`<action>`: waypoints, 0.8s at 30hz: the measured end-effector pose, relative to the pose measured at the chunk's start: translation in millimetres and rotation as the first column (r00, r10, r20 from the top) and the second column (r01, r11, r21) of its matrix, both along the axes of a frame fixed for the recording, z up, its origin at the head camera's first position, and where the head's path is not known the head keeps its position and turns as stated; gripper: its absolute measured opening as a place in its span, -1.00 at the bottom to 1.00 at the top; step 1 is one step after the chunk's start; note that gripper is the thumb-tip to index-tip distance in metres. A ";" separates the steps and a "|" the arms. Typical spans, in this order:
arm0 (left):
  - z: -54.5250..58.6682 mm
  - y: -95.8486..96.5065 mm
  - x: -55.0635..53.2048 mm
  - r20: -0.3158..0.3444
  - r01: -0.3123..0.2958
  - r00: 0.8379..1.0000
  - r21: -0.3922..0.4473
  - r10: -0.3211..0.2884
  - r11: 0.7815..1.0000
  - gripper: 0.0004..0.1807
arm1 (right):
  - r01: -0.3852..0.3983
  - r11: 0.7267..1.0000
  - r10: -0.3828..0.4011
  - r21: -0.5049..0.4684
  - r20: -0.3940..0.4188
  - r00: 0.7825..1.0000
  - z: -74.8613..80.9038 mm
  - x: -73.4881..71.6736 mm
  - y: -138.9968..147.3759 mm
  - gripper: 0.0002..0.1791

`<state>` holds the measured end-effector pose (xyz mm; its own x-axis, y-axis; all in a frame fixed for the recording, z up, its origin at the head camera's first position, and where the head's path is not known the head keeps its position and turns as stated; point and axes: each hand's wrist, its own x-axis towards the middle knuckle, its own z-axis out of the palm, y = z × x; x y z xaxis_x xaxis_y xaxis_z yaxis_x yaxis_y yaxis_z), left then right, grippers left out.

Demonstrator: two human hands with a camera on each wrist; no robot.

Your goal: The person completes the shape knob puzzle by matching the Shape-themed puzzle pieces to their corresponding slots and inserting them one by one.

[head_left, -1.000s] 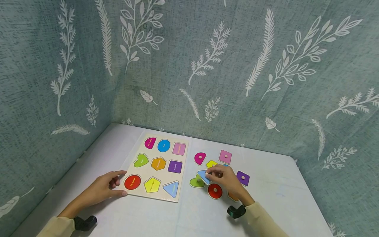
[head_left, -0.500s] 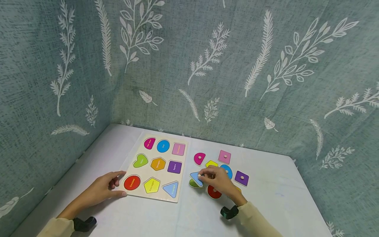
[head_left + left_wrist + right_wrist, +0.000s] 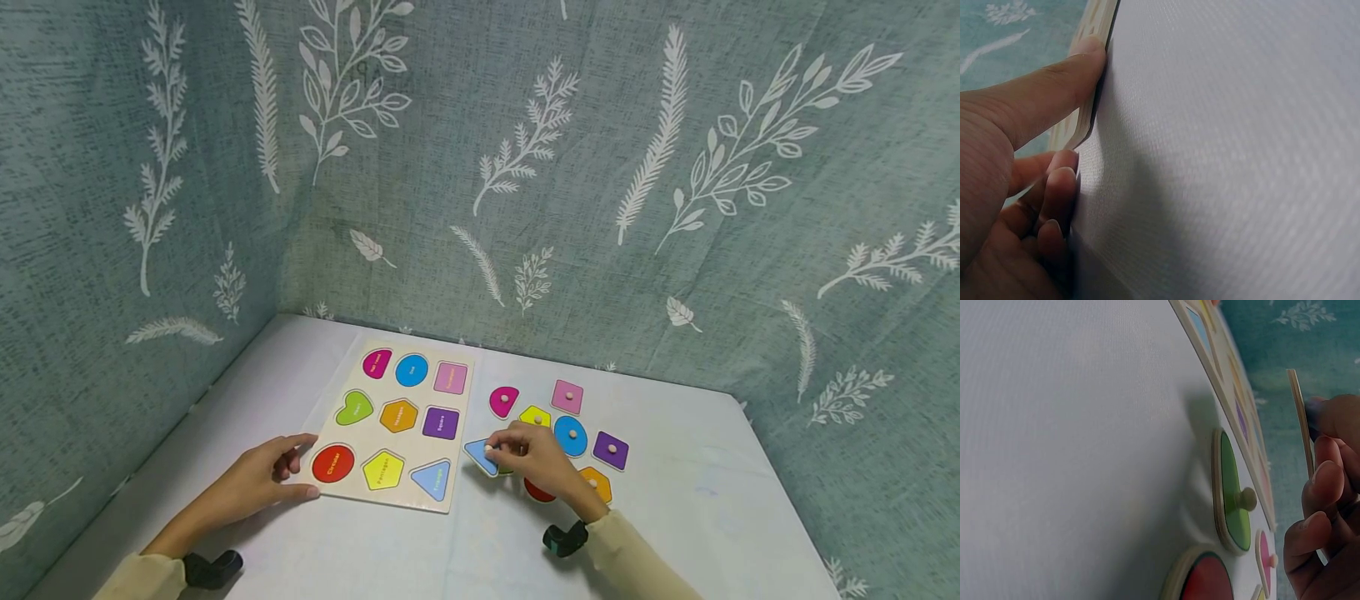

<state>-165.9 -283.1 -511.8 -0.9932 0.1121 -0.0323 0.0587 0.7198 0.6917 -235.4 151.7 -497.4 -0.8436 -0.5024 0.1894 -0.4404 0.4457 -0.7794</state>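
My right hand (image 3: 538, 457) pinches the knob of a blue triangle piece (image 3: 480, 456), held above the table. In the right wrist view this piece (image 3: 1300, 422) appears edge-on, raised off the surface. Below it lies a green heart piece (image 3: 1235, 500), mostly hidden by the hand in the head view. The wooden puzzle board (image 3: 352, 492) has coloured, labelled recesses, including a blue triangle recess (image 3: 431, 480) at its near right corner. My left hand (image 3: 258, 479) holds the board's near left corner, its thumb (image 3: 1054, 84) against the edge.
Several knobbed pieces lie right of the board: a magenta half round (image 3: 504, 402), pink square (image 3: 567, 397), yellow pentagon (image 3: 536, 417), blue circle (image 3: 571, 436), purple square (image 3: 611, 451), orange hexagon (image 3: 597, 485) and partly covered red circle (image 3: 540, 491). Patterned cloth (image 3: 420, 167) surrounds the table.
My right hand has carried the triangle piece leftward, past the green heart and closer to the board. The orange and blue pieces show more fully now. My left hand stays at the board.
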 end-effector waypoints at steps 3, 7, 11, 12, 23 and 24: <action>-0.3 0.0 0.1 -0.004 0.003 1.000 0.003 -0.003 1.000 0.04 | 0.006 1.000 -0.006 0.014 0.008 1.000 -0.9 -0.2 -2.7 -0.88; -1.4 -0.1 -0.3 0.001 -0.004 1.000 0.001 0.004 1.000 0.05 | 0.004 1.000 -0.004 0.024 0.016 1.000 -3.2 -0.8 -5.7 -0.88; -1.8 -0.3 -0.6 0.004 -0.005 1.000 0.006 0.005 1.000 0.06 | -0.034 0.999 0.034 0.012 0.036 0.999 -4.0 -0.7 -8.8 -0.89; -1.8 -0.4 -0.7 0.002 -0.003 1.000 0.007 0.003 1.000 0.06 | -0.042 0.999 0.042 0.011 0.039 0.998 -4.2 -0.5 -9.8 -0.89; -2.7 -1.7 -1.2 -0.002 0.003 1.000 -0.009 -0.003 1.000 0.06 | -0.056 0.998 0.056 0.011 0.045 0.997 -6.5 -1.3 -27.2 -0.90; -2.9 -1.8 -1.2 -0.004 0.002 1.000 -0.009 -0.002 1.000 0.06 | -0.057 0.998 0.057 0.009 0.050 0.997 -6.3 -1.3 -29.1 -0.90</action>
<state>-167.1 -284.9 -514.7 -0.9931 0.1138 -0.0298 0.0626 0.7260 0.6849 -236.6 122.6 -503.7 -0.8217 -0.5516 0.1429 -0.4265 0.4290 -0.7963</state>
